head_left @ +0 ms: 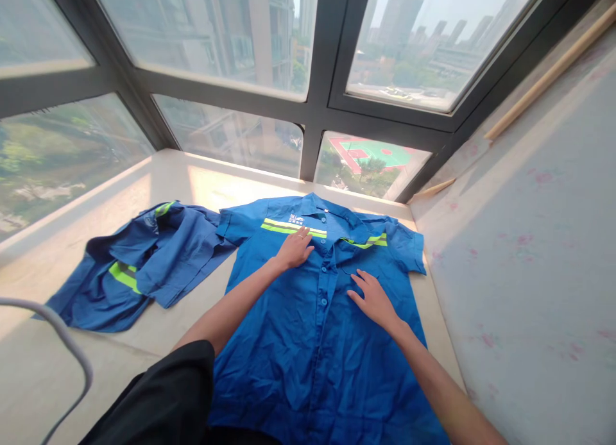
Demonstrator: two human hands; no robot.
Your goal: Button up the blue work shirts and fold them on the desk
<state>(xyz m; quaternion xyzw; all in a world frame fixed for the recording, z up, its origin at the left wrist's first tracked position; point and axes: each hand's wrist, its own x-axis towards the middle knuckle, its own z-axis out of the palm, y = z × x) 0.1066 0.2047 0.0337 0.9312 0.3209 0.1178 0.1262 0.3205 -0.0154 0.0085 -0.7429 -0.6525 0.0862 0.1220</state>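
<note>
A blue short-sleeved work shirt (279, 317) lies spread out, front side up, with its collar towards the window. Yellow-green and grey reflective bands cross its chest, and white printing sits above the left-hand band. The front edges overlap loosely along the row of buttons, and the cloth is wrinkled lower down. My left hand (293, 248) rests on the chest just below the band, fingers stretched out, with a ring on one finger. Over the other front panel, near the pocket, is my right hand (373, 297), its fingers apart and holding nothing.
A second blue garment (178, 252) with reflective bands lies crumpled to the left on the pale sill (192, 342). A grey cable (72, 349) curves in at the lower left. Dark window frames (317, 79) stand behind, and a flowered wall (524, 265) bounds the right side.
</note>
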